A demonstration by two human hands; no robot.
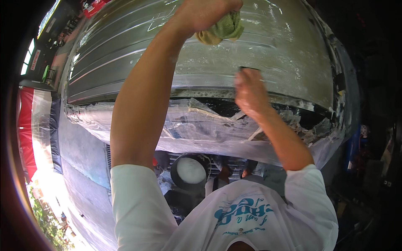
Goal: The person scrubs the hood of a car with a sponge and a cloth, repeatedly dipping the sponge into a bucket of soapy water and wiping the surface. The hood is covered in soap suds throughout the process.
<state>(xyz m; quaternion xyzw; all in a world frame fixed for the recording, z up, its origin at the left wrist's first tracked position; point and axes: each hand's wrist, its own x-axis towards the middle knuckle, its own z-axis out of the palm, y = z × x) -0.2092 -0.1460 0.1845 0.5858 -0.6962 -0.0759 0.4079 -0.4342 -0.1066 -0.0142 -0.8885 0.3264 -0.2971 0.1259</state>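
Note:
A wet, ribbed vehicle roof panel (pixel 201 59) fills the upper picture, streaked with water or suds. At the top, my left hand (pixel 209 14) is closed on a bunched green and yellowish cloth (pixel 227 28) over the panel. My right hand (pixel 251 89), slightly blurred, grips a thin dark flat piece (pixel 249 68) at the panel's near side; most of that piece is hidden by the fingers. Just below run a dark gap and torn masking paper (pixel 204 108), with clear plastic sheeting (pixel 194 125) hanging over the near side.
A dark bucket (pixel 190 172) with whitish, foamy contents stands on the floor by my feet. Dark slotted grating (pixel 213 168) lies around it. Red, white and dark sheeting (pixel 37 128) hangs at the left. Something red (pixel 94 7) is beyond the panel's far left corner.

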